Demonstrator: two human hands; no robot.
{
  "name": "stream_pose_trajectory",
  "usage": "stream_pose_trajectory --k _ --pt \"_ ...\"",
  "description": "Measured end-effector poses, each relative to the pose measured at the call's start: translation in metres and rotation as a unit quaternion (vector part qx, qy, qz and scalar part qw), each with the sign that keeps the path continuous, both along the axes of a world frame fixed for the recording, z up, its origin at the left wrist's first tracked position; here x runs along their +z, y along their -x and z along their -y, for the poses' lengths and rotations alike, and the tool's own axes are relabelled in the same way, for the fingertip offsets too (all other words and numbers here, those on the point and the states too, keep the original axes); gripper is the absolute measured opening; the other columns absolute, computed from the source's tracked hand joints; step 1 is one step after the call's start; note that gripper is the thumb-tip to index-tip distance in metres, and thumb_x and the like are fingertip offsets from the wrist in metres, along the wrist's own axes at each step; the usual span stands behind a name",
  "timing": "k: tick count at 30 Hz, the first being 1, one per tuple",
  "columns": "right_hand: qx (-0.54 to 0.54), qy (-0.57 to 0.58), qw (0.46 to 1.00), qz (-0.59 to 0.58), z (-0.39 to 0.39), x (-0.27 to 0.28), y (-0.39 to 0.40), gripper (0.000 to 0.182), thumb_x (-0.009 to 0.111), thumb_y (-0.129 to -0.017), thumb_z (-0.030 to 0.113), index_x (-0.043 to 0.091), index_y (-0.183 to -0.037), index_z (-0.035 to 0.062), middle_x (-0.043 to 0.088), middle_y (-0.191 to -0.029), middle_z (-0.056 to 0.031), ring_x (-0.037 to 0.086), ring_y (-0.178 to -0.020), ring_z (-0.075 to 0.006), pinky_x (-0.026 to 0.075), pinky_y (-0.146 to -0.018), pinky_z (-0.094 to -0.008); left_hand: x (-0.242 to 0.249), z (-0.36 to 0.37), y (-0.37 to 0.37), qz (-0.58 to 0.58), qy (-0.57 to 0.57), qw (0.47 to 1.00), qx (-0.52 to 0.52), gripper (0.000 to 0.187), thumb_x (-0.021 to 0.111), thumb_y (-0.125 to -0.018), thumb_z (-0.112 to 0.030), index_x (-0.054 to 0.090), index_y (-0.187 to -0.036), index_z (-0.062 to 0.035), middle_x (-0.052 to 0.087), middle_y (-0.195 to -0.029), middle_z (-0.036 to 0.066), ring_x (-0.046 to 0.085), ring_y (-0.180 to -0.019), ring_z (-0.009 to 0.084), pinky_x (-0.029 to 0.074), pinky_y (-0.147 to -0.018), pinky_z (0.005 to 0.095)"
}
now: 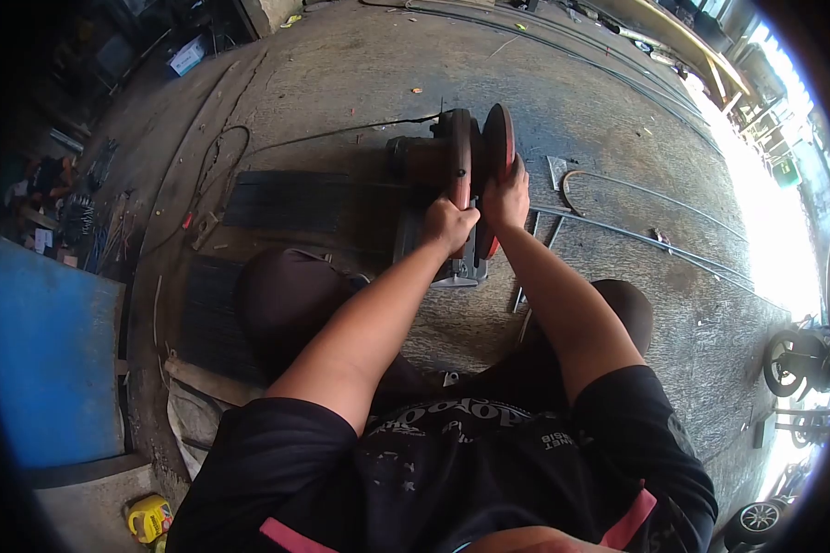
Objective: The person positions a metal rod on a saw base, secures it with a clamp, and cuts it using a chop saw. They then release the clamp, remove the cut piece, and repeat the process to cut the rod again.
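A cut-off saw (424, 161) stands on the floor in front of my knees, its metal base (461, 276) nearest me. My left hand (450, 227) is closed round the lower part of its curved red handle (462, 152). To the right of the handle rises the large round cutting disc (500, 138), red and dark, seen nearly edge-on. My right hand (508, 195) grips the disc at its near side, thumb to the left and fingers along the right face. Part of the disc is hidden behind that hand; its red lower edge shows below.
Dark flat sheets (286, 200) lie left of the saw. A black cable (341, 135) trails leftward from it. Long thin metal rods (650, 238) and a bent rod (572, 184) lie to the right. At the left are a blue panel (51, 359) and a yellow container (149, 519).
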State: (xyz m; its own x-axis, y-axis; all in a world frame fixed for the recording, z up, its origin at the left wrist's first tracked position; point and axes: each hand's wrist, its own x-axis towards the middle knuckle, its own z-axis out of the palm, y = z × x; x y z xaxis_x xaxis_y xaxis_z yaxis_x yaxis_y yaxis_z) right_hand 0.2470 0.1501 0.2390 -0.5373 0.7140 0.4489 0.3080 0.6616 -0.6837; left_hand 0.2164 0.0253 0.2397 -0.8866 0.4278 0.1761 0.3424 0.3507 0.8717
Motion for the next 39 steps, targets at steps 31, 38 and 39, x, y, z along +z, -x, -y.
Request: stream_pose_trajectory --k 31,38,39 --pt "0.0 -0.01 1.0 -0.002 0.003 -0.006 -0.002 0.058 0.057 -0.079 0.015 0.036 -0.132 0.0017 0.049 -0.116 -0.0239 0.051 -0.107 -0.0413 0.044 -0.089 -0.0467 -0.008 0.004 -0.001 0.128 -0.022 0.991 -0.031 0.048 0.064 -0.067 -0.022 0.058 -0.106 0.0039 0.064 -0.094 0.028 0.063 -0.092 0.0415 0.051 -0.081 0.0431" --pt "-0.003 -0.021 1.0 -0.011 0.004 -0.005 -0.002 0.057 0.057 -0.078 0.015 0.038 -0.131 0.0022 0.051 -0.113 -0.0236 0.052 -0.105 -0.041 0.045 -0.088 -0.0459 -0.008 0.004 -0.001 0.04 -0.019 0.999 -0.03 0.046 0.064 -0.067 -0.022 0.059 -0.107 0.0019 0.064 -0.094 0.026 0.063 -0.092 0.0407 0.051 -0.081 0.0426" --pt "-0.003 -0.021 1.0 -0.011 0.004 -0.004 -0.002 0.057 0.057 -0.078 0.015 0.038 -0.131 0.0022 0.051 -0.113 -0.0236 0.052 -0.105 -0.041 0.045 -0.088 -0.0459 -0.009 0.004 0.0 0.031 -0.015 0.999 -0.028 0.046 0.064 -0.067 -0.021 0.059 -0.107 0.0017 0.064 -0.094 0.026 0.063 -0.092 0.0407 0.051 -0.081 0.0425"
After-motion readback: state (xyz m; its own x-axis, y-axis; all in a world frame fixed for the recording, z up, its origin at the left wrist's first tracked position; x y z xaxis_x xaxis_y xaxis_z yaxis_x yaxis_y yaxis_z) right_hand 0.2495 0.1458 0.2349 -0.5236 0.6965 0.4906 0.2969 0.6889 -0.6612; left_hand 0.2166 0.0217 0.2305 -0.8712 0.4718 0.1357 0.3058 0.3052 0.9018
